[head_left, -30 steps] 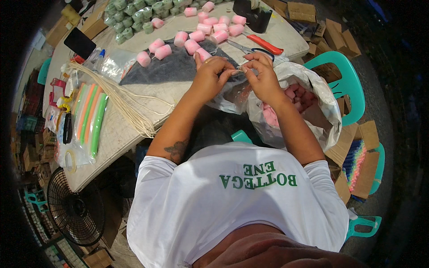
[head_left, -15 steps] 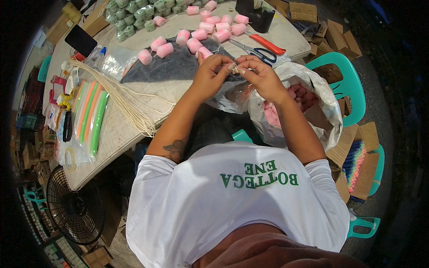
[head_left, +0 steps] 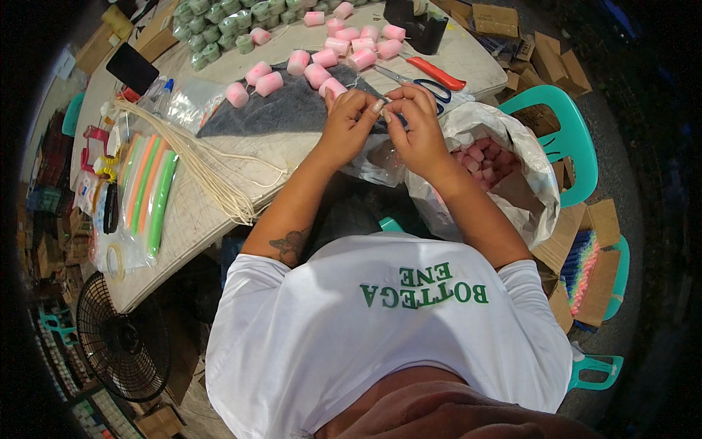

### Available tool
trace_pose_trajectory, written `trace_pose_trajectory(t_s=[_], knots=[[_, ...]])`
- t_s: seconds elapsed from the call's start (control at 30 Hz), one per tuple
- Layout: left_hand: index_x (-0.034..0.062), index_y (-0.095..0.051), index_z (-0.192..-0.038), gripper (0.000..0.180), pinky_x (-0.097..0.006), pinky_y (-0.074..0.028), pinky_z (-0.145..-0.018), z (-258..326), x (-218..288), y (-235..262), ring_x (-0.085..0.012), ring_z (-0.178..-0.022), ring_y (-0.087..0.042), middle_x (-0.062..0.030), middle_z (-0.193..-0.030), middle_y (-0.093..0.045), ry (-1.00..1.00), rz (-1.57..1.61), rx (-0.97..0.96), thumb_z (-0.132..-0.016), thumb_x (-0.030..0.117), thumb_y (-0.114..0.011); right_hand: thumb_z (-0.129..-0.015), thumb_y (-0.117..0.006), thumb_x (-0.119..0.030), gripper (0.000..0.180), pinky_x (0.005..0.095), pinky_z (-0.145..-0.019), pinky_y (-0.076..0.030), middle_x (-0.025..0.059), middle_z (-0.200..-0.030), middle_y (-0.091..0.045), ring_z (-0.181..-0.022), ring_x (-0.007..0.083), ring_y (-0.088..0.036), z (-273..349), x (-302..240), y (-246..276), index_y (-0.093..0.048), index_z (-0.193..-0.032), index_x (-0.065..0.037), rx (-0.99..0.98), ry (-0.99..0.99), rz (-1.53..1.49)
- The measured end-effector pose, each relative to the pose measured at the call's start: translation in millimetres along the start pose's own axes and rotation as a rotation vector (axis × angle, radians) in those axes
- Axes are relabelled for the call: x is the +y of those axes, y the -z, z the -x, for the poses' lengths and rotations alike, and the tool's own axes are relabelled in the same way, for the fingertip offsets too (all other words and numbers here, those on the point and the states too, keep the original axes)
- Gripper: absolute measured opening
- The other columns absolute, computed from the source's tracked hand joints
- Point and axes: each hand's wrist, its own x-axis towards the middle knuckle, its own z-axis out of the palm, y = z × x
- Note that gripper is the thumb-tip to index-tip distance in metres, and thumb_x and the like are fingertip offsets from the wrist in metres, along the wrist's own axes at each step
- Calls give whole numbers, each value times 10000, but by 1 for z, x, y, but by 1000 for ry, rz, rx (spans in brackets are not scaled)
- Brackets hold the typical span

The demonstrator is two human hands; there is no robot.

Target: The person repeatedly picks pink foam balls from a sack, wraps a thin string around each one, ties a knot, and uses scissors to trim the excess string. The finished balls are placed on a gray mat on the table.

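My left hand (head_left: pixel 349 126) and my right hand (head_left: pixel 415 126) meet over the near edge of the table, fingertips pinched close together. Between them is a small piece of cream cord, mostly hidden by the fingers. One pink candle (head_left: pixel 333 88) lies against the back of my left fingers, on a dark grey cloth (head_left: pixel 281 113). More pink cylinder candles (head_left: pixel 317 74) with white wicks lie on and beyond the cloth. Just past my right hand are scissors (head_left: pixel 442 94) with dark blue handles and a red-handled cutter (head_left: pixel 436 74).
A white sack (head_left: pixel 537 157) of pink pieces stands below my right forearm. A bundle of cream cords (head_left: pixel 197 164) and bagged coloured sticks (head_left: pixel 150 183) lie left. Wrapped green candles (head_left: pixel 230 22) are stacked at the back. A teal chair (head_left: pixel 581 154) stands right, a black fan (head_left: pixel 121 336) lower left.
My right hand has shifted slightly left and turned inward, its fingers more curled against my left fingertips. The cream cord shows less than before. The table's things stay put.
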Motion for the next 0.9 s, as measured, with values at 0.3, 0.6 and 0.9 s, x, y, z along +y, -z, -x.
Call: trace_pose_trajectory(t_s=[0.3, 0.6, 0.9], knots=[[63, -491, -706, 207, -527, -157, -979, 3, -3, -13, -222, -729, -492, -42, -698, -477, -10, -9, 135, -841, 202, -562, -735, -606, -64, 97, 377, -881, -367, 116, -999, -530, -1018, 296, -474, 4, -2, -3, -573, -813, -15, 28, -119, -50], [66, -486, -687, 213, -512, -204, -955, 3, -1, -14, -228, -710, -492, -42, -671, -466, -34, -28, 186, -828, 194, -580, -798, -614, -106, 127, 267, -825, -418, 85, -1010, -576, -953, 162, -531, -2, 13, 15, -634, -872, -5, -239, -481, -567], [68, -515, -683, 188, -490, -224, -939, 3, 0, -13, -228, -705, -493, -42, -672, -476, -73, -71, 180, -812, 178, -596, -807, -620, -95, 132, 246, -806, -430, 64, -1046, -553, -962, 136, -515, -4, 24, 15, -633, -891, 7, -308, -365, -470]])
